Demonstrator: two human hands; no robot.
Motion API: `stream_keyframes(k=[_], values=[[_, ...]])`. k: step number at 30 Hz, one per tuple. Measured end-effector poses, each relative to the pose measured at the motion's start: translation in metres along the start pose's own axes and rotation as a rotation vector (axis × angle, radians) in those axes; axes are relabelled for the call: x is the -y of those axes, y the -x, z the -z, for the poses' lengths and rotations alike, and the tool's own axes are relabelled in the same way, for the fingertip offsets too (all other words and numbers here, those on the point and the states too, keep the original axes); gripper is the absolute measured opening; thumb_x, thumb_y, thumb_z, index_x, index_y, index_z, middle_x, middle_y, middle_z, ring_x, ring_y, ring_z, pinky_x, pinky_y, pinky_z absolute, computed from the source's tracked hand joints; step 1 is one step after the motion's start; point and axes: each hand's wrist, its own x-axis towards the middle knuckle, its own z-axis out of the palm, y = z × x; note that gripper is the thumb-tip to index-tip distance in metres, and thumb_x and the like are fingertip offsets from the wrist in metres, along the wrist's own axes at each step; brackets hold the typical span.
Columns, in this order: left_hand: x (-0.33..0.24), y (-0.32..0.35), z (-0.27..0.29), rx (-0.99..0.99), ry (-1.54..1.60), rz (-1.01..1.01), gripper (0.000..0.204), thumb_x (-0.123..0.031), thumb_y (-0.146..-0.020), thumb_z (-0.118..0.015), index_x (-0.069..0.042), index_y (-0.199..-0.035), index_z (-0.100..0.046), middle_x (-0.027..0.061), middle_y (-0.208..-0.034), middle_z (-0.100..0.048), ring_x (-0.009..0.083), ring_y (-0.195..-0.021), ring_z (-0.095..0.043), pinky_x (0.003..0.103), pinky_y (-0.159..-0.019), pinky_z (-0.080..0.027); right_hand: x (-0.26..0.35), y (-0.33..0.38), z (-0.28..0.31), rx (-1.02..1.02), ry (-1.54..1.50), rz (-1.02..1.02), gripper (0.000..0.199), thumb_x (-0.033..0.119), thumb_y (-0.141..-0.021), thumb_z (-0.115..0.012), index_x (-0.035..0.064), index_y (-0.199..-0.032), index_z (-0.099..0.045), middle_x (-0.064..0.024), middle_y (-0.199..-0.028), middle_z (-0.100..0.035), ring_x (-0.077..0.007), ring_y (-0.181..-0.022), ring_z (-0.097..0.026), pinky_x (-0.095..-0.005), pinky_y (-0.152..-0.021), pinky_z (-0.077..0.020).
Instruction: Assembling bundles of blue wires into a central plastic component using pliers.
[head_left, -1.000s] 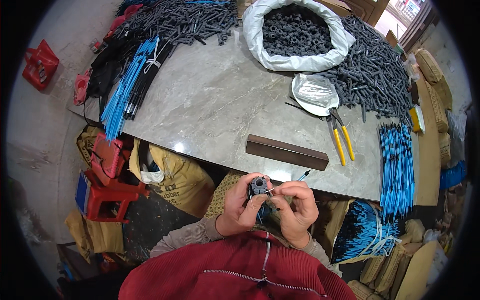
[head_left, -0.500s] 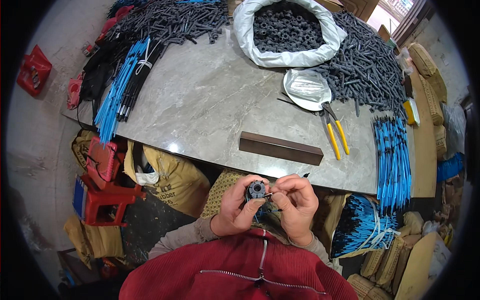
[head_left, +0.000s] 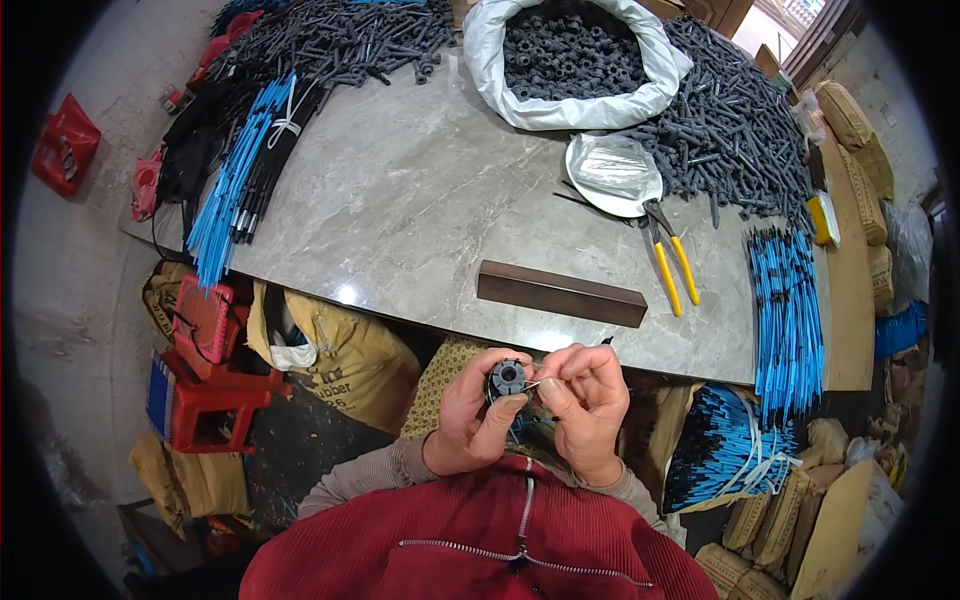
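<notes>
My left hand [head_left: 470, 410] is closed round a dark grey round plastic hub [head_left: 508, 377] with a central hole and notches about its rim. The hub's face is turned up toward me. Just right of it, the fingers of my right hand [head_left: 583, 405] pinch thin pale wire [head_left: 532, 384] running from the hub's side. A small black tip pokes out above the right fingertips. Below the hub, bits of blue show between the hands; what they belong to is mostly hidden. Both hands are held in front of the table's near edge.
On the grey table [head_left: 400, 200] lie a dark brown bar [head_left: 560, 292], yellow-handled pliers [head_left: 670, 262] and a white dish [head_left: 614, 178]. Behind stand a white sack [head_left: 480, 75] of dark parts and heaped grey rods [head_left: 730, 130]. Blue rod bundles [head_left: 785, 320] lie right; a red stool [head_left: 215, 390] stands left.
My right hand has shifted slightly left toward the hub, and the black tip above its fingers shows less. The hub has moved slightly left; the wire beside it shows more clearly.
</notes>
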Motion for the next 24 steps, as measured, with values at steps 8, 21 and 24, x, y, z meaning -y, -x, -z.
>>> stream_keyframes(k=[8, 21, 24], values=[[0.005, -0.004, -0.005, -0.022, 0.011, -0.006, 0.033, -0.008, -0.097, -0.06, 0.002, -0.127, -0.05, 0.0092, -0.105, -0.064, 0.0156, -0.091, -0.062, 0.028, -0.081, -0.05, -0.004, 0.006, 0.001, 0.043, 0.223, 0.226, 0.024, -0.009, -0.09, -0.066, 0.0005, -0.104, -0.049, -0.0133, -0.098, -0.062, -0.0144, -0.086, -0.061, -0.0265, -0.079, -0.0511], [0.005, -0.004, 0.003, 0.106, 0.102, 0.065, 0.039, -0.016, -0.1, -0.059, 0.005, -0.13, -0.045, 0.0104, -0.107, -0.064, 0.0181, -0.101, -0.062, 0.033, -0.092, -0.05, 0.046, -0.123, 0.135, -0.289, 1.946, 0.466, 0.031, 0.02, -0.09, -0.071, 0.0004, -0.112, -0.062, -0.0183, -0.106, -0.061, -0.0363, -0.097, -0.058, -0.0431, -0.08, -0.0479], [0.004, -0.006, 0.001, 0.137, 0.118, 0.076, 0.037, -0.015, -0.101, -0.058, 0.005, -0.13, -0.045, 0.0111, -0.108, -0.063, 0.018, -0.102, -0.061, 0.033, -0.093, -0.05, 0.037, -0.133, 0.151, -0.225, 2.025, 0.343, 0.036, 0.026, -0.088, -0.072, 0.0002, -0.112, -0.062, -0.0187, -0.108, -0.061, -0.0361, -0.098, -0.058, -0.0428, -0.078, -0.0481]])
